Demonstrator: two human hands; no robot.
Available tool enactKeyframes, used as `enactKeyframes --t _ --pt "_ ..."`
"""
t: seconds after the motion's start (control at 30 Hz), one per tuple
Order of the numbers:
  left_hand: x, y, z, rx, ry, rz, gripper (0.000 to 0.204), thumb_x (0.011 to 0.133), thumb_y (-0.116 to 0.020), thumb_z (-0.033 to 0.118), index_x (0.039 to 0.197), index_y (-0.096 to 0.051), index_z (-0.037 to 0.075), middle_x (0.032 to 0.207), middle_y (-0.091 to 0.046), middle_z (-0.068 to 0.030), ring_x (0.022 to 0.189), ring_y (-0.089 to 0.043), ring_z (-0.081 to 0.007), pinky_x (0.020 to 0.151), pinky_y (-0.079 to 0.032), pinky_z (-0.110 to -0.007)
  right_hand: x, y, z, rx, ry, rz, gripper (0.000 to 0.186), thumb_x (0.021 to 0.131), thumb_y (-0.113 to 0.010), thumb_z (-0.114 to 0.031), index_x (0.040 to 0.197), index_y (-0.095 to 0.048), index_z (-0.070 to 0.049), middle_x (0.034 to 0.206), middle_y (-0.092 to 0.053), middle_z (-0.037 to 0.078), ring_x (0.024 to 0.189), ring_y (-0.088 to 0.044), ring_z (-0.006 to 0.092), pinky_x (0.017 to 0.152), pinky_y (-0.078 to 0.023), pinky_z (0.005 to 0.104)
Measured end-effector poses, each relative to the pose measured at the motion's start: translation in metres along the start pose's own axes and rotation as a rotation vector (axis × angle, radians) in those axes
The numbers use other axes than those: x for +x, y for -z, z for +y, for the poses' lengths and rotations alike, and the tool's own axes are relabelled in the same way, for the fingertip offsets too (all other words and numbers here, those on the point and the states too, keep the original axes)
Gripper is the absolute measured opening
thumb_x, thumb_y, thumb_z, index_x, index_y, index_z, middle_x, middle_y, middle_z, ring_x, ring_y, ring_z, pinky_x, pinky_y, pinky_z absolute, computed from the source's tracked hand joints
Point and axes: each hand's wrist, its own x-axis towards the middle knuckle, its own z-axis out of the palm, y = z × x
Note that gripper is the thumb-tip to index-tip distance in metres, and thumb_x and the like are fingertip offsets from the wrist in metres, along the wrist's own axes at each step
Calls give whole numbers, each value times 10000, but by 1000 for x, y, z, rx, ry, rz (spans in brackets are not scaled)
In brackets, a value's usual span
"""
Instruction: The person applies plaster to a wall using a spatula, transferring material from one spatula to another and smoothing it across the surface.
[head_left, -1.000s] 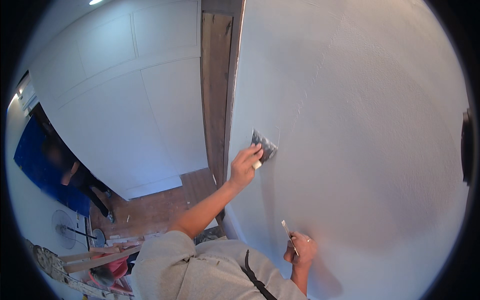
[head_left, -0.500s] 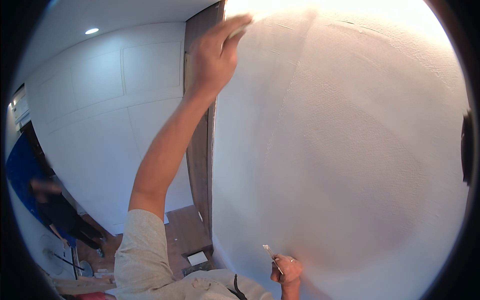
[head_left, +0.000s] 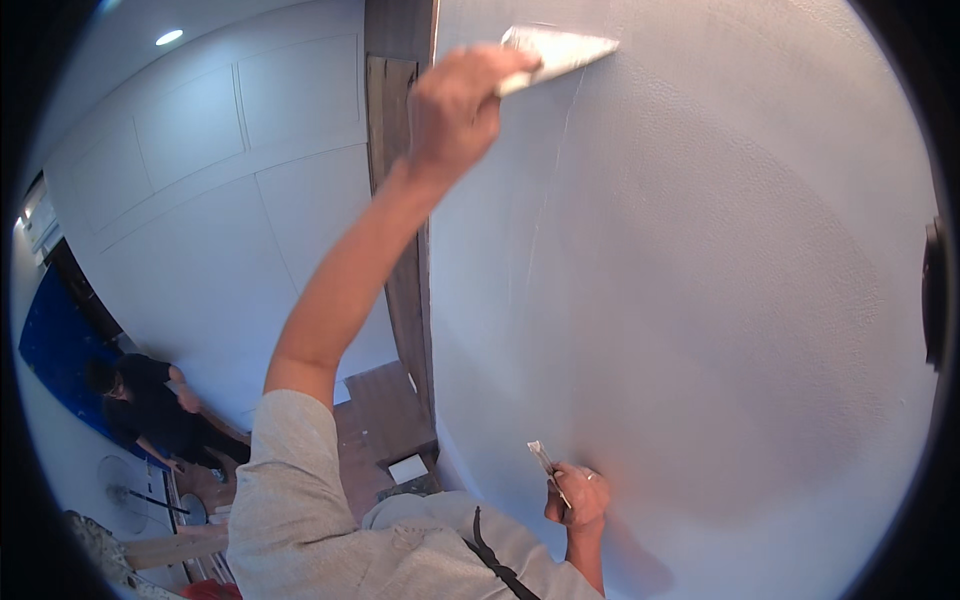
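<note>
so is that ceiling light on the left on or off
On: the ceiling light shows as a bright white oval, brighter than the ceiling around it.

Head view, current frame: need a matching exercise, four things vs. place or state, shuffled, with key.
Things:
1. left hand
2. ceiling light
3. right hand
4. floor fan

Places or states:
A. lit, upper left of picture
B. lower, below picture centre, holding a thin tool seen nearly edge-on
C. in the picture's lower left
D. raised, holding a broad putty knife at the wall

Pairs: 1-D, 2-A, 3-B, 4-C
</note>
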Motion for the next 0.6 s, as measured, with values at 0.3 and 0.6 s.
enactKeyframes --t 0.3,0.6 --pt "-160 45 109 -118 427 -165 482 739 -605 -197 1134 -749 39 1148 -752 -133 1040 -730 -324 908 -592 -393 46 15 -19 27 -20 -31 308 769 -691 39 1040 -577 -52 897 -734 128 574 -655 246 512 -526 337" --pt "-235 90 172 -136 687 -278 374 756 -624 -132 1045 -780 47 1136 -761 -92 998 -736 -287 852 -590 -378 62 20 -29 11 -27 -102 328 800 -710 16 1094 -580 -45 924 -744 123 618 -669 259 541 -527 334"
